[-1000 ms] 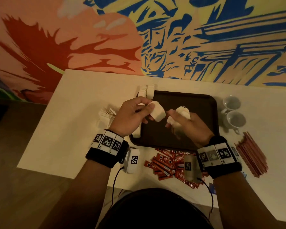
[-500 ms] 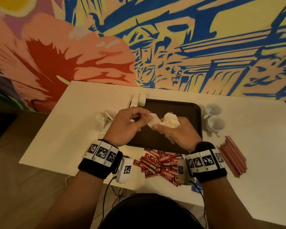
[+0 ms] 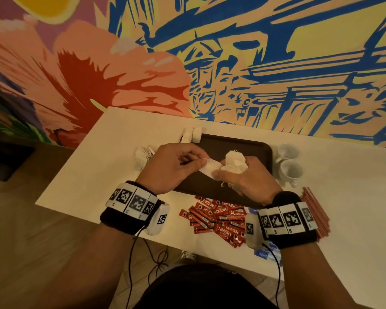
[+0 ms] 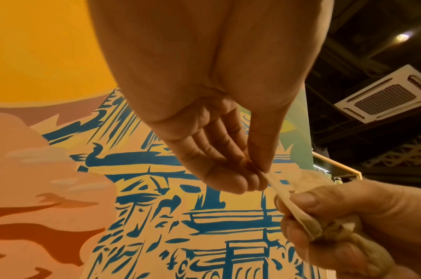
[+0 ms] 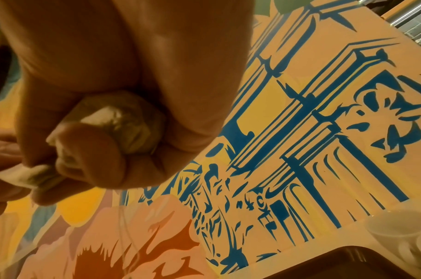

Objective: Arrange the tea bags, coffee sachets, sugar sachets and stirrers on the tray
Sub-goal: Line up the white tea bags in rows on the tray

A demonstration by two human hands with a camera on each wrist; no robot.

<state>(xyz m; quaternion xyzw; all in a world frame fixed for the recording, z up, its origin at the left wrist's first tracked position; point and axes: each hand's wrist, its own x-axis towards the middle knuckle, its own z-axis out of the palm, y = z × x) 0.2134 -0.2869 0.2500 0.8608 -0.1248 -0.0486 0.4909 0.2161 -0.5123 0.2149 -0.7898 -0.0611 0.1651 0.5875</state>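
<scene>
Both hands meet over the near left part of the dark brown tray. My right hand grips a bunch of white tea bags, seen bunched inside the fist in the right wrist view. My left hand pinches the end of one flat tea bag between thumb and fingertips; its other end lies under the right thumb. Red coffee sachets lie heaped on the table in front of the tray. Reddish stirrers lie to the right.
A loose pile of tea bags sits left of the tray. White sachets lie at the tray's far left corner. Two white cups stand right of the tray. Blue sachets show under my right wrist. A painted wall backs the table.
The hands have come together: the left hand's tea bag, held apart before, now touches the right hand's bunch. The head camera has tilted up, so the table sits lower in view.
</scene>
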